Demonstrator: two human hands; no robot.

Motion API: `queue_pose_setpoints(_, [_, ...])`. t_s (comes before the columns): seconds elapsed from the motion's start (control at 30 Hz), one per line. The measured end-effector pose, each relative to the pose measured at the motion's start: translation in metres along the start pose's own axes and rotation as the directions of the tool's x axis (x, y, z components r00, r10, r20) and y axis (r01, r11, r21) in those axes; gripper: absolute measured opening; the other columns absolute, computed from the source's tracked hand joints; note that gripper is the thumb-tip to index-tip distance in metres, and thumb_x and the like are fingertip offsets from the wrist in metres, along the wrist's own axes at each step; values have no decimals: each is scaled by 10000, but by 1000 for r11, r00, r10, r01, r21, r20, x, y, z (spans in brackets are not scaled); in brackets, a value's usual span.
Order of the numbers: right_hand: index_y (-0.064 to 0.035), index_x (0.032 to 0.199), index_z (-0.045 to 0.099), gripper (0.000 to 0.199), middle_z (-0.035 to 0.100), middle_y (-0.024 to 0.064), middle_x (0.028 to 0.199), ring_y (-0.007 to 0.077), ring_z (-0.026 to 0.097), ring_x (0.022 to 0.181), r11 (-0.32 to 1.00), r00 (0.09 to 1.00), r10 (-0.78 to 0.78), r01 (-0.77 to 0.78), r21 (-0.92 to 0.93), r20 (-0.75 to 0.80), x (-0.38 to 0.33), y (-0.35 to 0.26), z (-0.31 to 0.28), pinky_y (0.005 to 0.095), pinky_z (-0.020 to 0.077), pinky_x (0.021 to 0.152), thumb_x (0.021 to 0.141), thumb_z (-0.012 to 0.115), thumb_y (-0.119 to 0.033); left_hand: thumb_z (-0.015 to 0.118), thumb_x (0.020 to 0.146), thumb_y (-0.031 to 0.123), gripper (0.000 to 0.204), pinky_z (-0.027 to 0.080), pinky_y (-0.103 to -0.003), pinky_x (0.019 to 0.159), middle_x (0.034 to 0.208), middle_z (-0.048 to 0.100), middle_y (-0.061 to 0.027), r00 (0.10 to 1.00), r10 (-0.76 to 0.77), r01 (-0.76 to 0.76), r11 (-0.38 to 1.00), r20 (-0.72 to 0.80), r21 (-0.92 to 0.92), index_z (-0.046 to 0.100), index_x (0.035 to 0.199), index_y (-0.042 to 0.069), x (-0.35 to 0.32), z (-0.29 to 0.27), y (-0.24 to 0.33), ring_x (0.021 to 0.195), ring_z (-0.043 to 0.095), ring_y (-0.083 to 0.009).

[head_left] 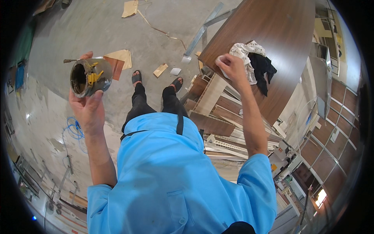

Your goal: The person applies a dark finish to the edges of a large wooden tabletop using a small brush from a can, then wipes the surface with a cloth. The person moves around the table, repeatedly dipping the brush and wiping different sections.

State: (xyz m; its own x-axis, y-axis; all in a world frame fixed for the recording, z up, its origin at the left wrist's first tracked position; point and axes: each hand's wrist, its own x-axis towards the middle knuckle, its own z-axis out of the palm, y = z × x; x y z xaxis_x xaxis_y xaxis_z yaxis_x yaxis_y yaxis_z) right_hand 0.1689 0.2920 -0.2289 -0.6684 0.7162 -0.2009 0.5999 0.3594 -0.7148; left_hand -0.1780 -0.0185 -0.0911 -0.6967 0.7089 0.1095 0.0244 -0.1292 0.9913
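Observation:
My left hand holds up a round, dirty metal can with its open mouth facing me; yellow residue and a brush handle show at its rim. My right hand reaches out over the edge of a dark brown wooden panel and grips a white cloth. A black cloth lies right beside the white one on the panel.
Stacked brown and white boards lie under the panel's near edge. Wood scraps and a metal strip are scattered on the concrete floor. A blue cable coils at the left. Brown cabinet frames stand at the right.

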Motion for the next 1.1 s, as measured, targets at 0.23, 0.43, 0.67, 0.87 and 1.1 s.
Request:
queue_pose_setpoints(0.23, [2,886,743,189,746,165,812,309,732,760,997,994,-16,8,-72,-110,-2,0,23,414,551,699,836,806,-168,896,785,335,800,416,-471,1211,1536,524,-173,1000,-20,20,1000,14,7,582,1461,41,11,15,4,1416,526,-324])
queue_pose_setpoints(0.43, [0,932,768,195,772,163,871,297,748,803,986,987,159,-157,58,-38,-20,-1,-25,399,567,742,833,815,-161,914,789,221,789,435,-474,1192,1542,503,-208,996,-34,40,996,81,-75,563,1454,-17,22,26,14,1422,516,-316])
queue_pose_setpoints(0.67, [-51,978,742,177,717,161,924,391,695,932,982,991,-132,126,-139,-37,14,3,22,459,549,797,810,778,-90,888,809,243,784,417,-471,1203,1557,481,-204,994,-9,17,997,106,-75,547,1464,-22,32,39,13,1415,522,-335])
queue_pose_setpoints(0.87, [-68,1003,744,232,737,142,924,352,720,913,867,960,222,-274,-417,-169,-67,79,-109,462,557,810,778,801,-61,882,838,313,813,432,-454,1182,1565,461,-196,992,33,-29,999,119,-38,512,1478,-27,39,37,31,1405,525,-357])
queue_pose_setpoints(1.1, [-51,1085,700,258,692,144,966,351,690,923,966,843,31,-164,-202,-538,-93,127,-109,433,539,856,847,755,-135,874,852,326,847,453,-433,1167,1579,447,-197,987,36,-39,999,156,13,474,1491,-60,49,55,32,1403,524,-354])
